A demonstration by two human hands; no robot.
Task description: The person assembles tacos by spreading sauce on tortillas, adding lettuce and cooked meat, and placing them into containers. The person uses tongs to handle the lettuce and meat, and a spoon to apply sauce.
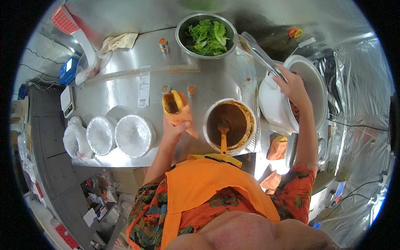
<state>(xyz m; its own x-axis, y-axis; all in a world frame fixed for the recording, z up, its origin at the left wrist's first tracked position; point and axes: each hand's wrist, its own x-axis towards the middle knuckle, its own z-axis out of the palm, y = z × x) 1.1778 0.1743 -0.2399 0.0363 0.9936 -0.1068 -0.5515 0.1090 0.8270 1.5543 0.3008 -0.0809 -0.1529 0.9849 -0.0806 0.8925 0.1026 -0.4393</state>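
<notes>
My left hand [174,132] is closed around an orange paper sleeve [180,117]. Out of its top sticks a split bun [178,100] with a dark brown filling. Metal tongs [266,60] are gripped in my right hand [295,86], their tips pointing up and left toward the lettuce. That hand is over the rim of a white pot [271,102] with brown, crumbly food in it, mostly hidden by my forearm. Between my hands stands a white tub [206,121] of brown sauce [233,114], with an orange spatula [223,139] resting in it.
A steel bowl [180,39] with green lettuce [208,37] stands at the back. Small spice jars [163,44], a printed paper slip [143,89], plastic-covered bowls [134,135] and a scale [66,102] are on the steel table. Another sleeved bun [278,148] lies near the pot.
</notes>
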